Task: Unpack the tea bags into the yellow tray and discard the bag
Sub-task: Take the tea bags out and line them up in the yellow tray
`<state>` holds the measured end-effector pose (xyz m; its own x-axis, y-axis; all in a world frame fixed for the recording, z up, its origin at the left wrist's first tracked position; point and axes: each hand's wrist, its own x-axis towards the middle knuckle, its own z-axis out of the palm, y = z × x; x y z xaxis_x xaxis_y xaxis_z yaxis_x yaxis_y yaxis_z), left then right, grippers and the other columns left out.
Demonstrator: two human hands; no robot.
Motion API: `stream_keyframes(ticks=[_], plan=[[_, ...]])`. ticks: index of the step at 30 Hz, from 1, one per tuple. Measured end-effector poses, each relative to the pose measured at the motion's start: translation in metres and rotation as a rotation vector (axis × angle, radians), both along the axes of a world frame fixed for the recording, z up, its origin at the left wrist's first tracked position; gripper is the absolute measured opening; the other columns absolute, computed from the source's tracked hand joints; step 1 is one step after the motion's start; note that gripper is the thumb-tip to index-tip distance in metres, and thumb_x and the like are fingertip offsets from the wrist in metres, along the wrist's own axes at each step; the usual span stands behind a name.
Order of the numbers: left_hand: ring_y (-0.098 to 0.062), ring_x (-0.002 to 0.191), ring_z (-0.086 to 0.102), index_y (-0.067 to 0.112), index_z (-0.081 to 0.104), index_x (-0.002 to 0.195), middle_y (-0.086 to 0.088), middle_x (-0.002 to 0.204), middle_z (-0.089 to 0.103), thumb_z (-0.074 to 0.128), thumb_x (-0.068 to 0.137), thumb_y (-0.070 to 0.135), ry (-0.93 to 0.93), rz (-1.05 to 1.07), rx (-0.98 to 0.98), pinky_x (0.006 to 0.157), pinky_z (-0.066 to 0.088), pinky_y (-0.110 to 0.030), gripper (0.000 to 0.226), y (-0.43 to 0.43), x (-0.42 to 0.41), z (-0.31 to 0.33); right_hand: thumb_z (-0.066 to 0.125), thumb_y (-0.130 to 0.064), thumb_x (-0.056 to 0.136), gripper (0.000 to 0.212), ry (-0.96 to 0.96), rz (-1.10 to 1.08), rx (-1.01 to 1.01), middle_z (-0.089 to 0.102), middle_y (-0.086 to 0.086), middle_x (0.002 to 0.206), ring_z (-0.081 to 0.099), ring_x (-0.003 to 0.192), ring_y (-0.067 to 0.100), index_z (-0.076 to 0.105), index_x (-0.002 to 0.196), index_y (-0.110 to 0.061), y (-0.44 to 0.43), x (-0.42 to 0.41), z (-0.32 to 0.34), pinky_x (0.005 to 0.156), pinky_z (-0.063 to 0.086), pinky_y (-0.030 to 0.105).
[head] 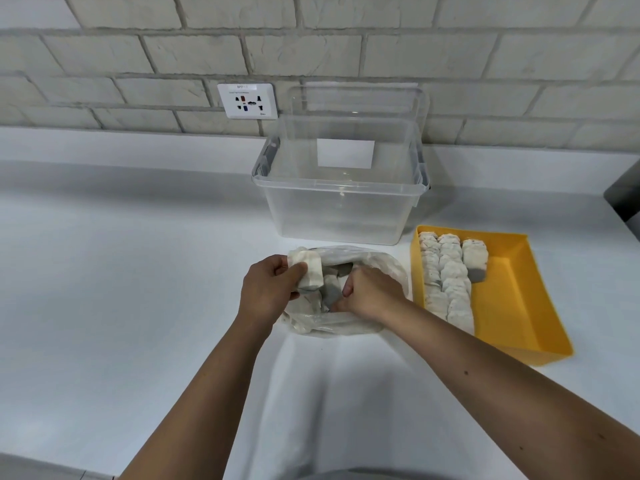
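Observation:
A clear plastic bag (388,268) lies open on the white counter, with loose tea bags (330,287) inside. My left hand (268,289) is at the bag's left side, shut on a small stack of white tea bags (308,268). My right hand (370,294) reaches into the bag's mouth with fingers curled around tea bags there. To the right stands the yellow tray (519,282). Rows of tea bags (446,271) fill its left half; its right half is bare.
A large clear plastic bin (341,216) stands behind the bag, its lid (358,98) leaning on the brick wall. A white wall socket (247,100) is at the left of it. A dark object (623,195) pokes in at the right edge.

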<state>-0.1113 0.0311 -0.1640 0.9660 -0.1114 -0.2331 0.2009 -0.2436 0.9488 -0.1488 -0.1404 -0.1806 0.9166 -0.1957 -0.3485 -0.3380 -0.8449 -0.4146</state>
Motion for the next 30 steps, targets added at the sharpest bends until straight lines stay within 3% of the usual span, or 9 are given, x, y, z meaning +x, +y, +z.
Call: stream_keyframes(ticks=[3,8,14,17,19,21,25,30], plan=[[-0.019,0.075,0.067,0.011,0.072,0.087,-0.008,0.078,0.067,0.069,0.089,0.016,0.000,-0.002,-0.002,0.072,0.062,-0.034,0.006,0.001,0.000,-0.001,0.072,-0.040,0.073,0.031,-0.002,0.026,0.031,0.054,-0.005,0.062,0.055,0.068,0.018,0.055,0.058,-0.018,0.000,-0.002,0.003,0.055,0.037,0.026],[-0.020,0.076,0.067,0.012,0.072,0.087,-0.009,0.081,0.067,0.068,0.089,0.016,0.002,0.006,-0.018,0.071,0.061,-0.033,0.006,0.003,0.001,0.002,0.072,-0.028,0.074,0.011,-0.181,0.011,0.076,0.061,-0.012,0.077,0.058,0.078,0.012,0.062,0.076,-0.024,-0.015,-0.012,0.026,0.062,0.042,0.027],[-0.024,0.081,0.068,0.006,0.072,0.090,-0.017,0.085,0.068,0.067,0.091,0.017,-0.027,-0.045,-0.066,0.071,0.061,-0.031,0.012,-0.014,-0.005,0.011,0.078,-0.013,0.073,0.019,-0.366,-0.091,0.392,0.066,-0.006,0.066,0.063,0.062,0.009,0.062,0.073,-0.022,-0.040,-0.037,0.059,0.062,0.049,0.023],[-0.025,0.078,0.066,0.001,0.069,0.089,-0.015,0.080,0.063,0.067,0.091,0.017,-0.059,-0.082,-0.090,0.068,0.060,-0.029,0.016,-0.031,-0.009,0.018,0.082,-0.016,0.075,0.016,-0.406,-0.134,0.421,0.069,-0.003,0.073,0.065,0.063,0.008,0.068,0.082,-0.022,-0.064,-0.054,0.079,0.065,0.049,0.019],[-0.026,0.078,0.069,0.005,0.069,0.088,-0.009,0.077,0.065,0.067,0.091,0.020,-0.081,-0.103,-0.092,0.064,0.058,-0.028,0.015,-0.043,-0.012,0.023,0.083,-0.023,0.075,0.016,-0.475,-0.169,0.345,0.069,-0.005,0.076,0.063,0.065,0.006,0.071,0.085,-0.026,-0.086,-0.065,0.097,0.065,0.048,0.014],[-0.027,0.078,0.071,0.006,0.070,0.087,-0.008,0.075,0.065,0.067,0.091,0.021,-0.084,-0.144,-0.118,0.069,0.060,-0.033,0.015,-0.060,-0.018,0.028,0.083,-0.028,0.074,0.017,-0.542,-0.182,0.136,0.069,-0.009,0.078,0.060,0.067,0.001,0.071,0.087,-0.029,-0.116,-0.078,0.118,0.063,0.046,0.014],[-0.026,0.073,0.067,0.005,0.069,0.086,-0.007,0.072,0.063,0.067,0.091,0.017,-0.074,-0.226,-0.155,0.074,0.060,-0.040,0.014,-0.094,-0.034,0.027,0.082,-0.023,0.074,0.019,-0.252,-0.051,-0.312,0.067,-0.008,0.081,0.058,0.076,0.008,0.070,0.089,-0.026,-0.165,-0.093,0.132,0.059,0.040,0.021],[-0.020,0.080,0.069,0.013,0.071,0.090,-0.009,0.083,0.073,0.067,0.092,0.016,-0.025,-0.328,-0.160,0.068,0.059,-0.030,0.006,-0.126,-0.052,0.019,0.077,-0.018,0.078,0.011,-0.101,-0.064,-0.348,0.068,-0.006,0.083,0.063,0.083,0.015,0.069,0.078,-0.025,-0.191,-0.099,0.097,0.068,0.050,0.030]])
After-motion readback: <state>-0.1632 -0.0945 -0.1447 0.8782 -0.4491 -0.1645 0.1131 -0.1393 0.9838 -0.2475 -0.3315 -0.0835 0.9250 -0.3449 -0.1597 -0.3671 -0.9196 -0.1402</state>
